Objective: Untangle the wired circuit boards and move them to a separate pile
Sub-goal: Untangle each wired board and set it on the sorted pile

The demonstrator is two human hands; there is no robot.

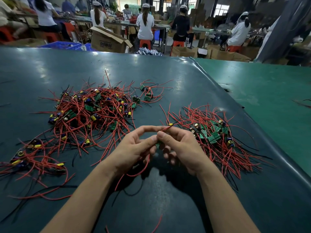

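Above the counter (168, 78), between the tangled heap (94, 108) at ten o'clock and the sorted pile (213, 133) at three, the left hand (134, 148) and right hand (178, 148) each hold in a pinching grip one light circuit board (158, 145), best held by its stiff edges since its limp wires (134, 174) probably snag.

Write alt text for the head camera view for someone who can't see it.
Two bare hands, left hand and right hand, pinch one small wired circuit board between them above a dark green table. A big tangled pile of red-wired boards lies to the left, and a neater sorted pile to the right.
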